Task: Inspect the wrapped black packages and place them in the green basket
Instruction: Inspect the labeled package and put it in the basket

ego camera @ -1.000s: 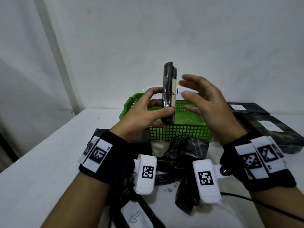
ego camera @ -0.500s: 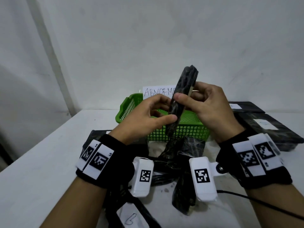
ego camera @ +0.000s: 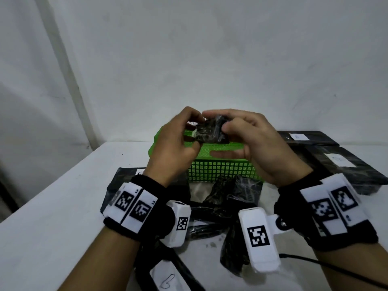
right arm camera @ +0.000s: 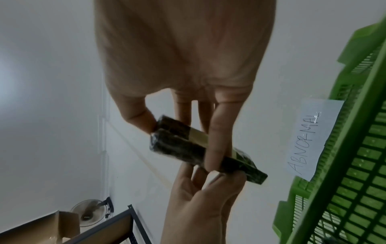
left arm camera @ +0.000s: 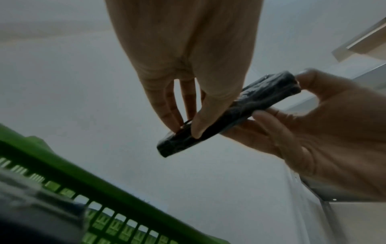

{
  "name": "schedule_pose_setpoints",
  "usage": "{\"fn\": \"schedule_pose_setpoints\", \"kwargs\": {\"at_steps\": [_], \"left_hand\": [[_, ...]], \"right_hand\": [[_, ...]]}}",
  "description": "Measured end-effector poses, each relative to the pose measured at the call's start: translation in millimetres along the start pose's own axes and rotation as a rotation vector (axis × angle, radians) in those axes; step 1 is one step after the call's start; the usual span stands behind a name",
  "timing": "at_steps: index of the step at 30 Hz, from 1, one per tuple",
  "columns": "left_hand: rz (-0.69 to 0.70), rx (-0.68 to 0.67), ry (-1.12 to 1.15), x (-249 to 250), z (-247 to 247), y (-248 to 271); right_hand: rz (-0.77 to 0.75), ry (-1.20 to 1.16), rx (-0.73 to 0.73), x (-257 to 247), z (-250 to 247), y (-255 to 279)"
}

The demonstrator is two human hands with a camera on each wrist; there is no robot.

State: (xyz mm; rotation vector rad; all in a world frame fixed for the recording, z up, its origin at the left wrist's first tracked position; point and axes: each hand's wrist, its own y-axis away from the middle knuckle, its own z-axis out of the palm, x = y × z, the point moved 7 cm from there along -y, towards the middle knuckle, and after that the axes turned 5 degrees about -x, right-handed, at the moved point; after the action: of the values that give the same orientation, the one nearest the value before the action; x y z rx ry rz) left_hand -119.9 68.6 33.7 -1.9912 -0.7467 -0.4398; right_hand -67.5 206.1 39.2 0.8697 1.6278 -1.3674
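Note:
A small flat black package (ego camera: 211,132) wrapped in clear film hangs in the air above the green basket (ego camera: 222,169). Both hands hold it. My left hand (ego camera: 190,131) pinches its left end between thumb and fingers; the same package (left arm camera: 227,115) shows edge-on in the left wrist view. My right hand (ego camera: 227,127) grips the right end, thumb below and fingers over the top. In the right wrist view the package (right arm camera: 188,148) shows a pale strip under the film. The basket's inside is mostly hidden behind the hands.
More wrapped black packages (ego camera: 231,198) lie in a loose heap on the white table (ego camera: 52,206) in front of the basket. Long black boxes with white labels (ego camera: 344,164) lie at the right. A paper sign reading ABNORMAL (right arm camera: 311,140) is behind the basket. A cable (ego camera: 336,269) runs at lower right.
The package stood upright in my left hand with the right hand open beside it. My right hand has taken hold, and the package has been tipped flat and lowered over the basket.

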Motion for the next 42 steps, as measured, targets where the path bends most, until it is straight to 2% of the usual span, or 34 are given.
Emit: {"fn": "schedule_pose_setpoints", "kwargs": {"at_steps": [6,9,12,15,18,21,26,31,33,35,37,39,42], "left_hand": [[0.030,0.040,0.017,-4.4,-6.2,0.7],[0.005,-0.016,0.066,-6.4,-5.7,-0.3],[-0.050,-0.158,0.247,-8.3,-2.7,-0.5],[-0.061,-0.277,0.392,-2.8,-1.7,3.0],[-0.122,-0.295,0.480,-5.5,-3.2,3.3],[-0.182,-0.290,0.487,-11.4,-3.4,2.3],[-0.205,-0.144,0.469,-17.6,-18.3,-0.7],[-0.283,0.060,0.792,-32.2,-50.3,-7.6],[-0.361,0.164,0.800,-49.1,-66.7,-18.2],[-0.441,0.222,0.807,-66.8,-78.4,-33.1],[-0.536,0.248,0.916,-85.0,-80.6,-48.4],[-0.636,0.299,1.042,-105.0,-77.6,-60.7],[-0.735,0.360,1.062,-132.3,-67.2,-74.9]], "right_hand": [[-0.185,0.112,0.138,-3.9,4.8,1.4],[-0.168,0.072,0.148,-4.2,1.0,0.8],[-0.147,0.015,0.123,-6.4,-4.8,-0.2],[-0.101,0.107,0.169,-1.3,-12.9,-2.1],[-0.061,0.296,0.230,7.4,-17.3,-1.6],[-0.039,0.308,0.297,13.6,-21.4,-1.5],[0.028,0.233,0.343,19.4,-25.3,-0.2],[0.069,0.127,0.379,14.1,-35.4,-0.6],[0.108,0.128,0.380,16.9,-36.3,-10.0],[0.170,0.160,0.362,20.8,-35.5,-30.0],[0.243,0.213,0.319,23.8,-34.5,-61.5],[0.333,0.291,0.244,29.7,-33.3,-101.4],[0.507,0.472,0.108,50.3,-31.5,-156.6]]}}
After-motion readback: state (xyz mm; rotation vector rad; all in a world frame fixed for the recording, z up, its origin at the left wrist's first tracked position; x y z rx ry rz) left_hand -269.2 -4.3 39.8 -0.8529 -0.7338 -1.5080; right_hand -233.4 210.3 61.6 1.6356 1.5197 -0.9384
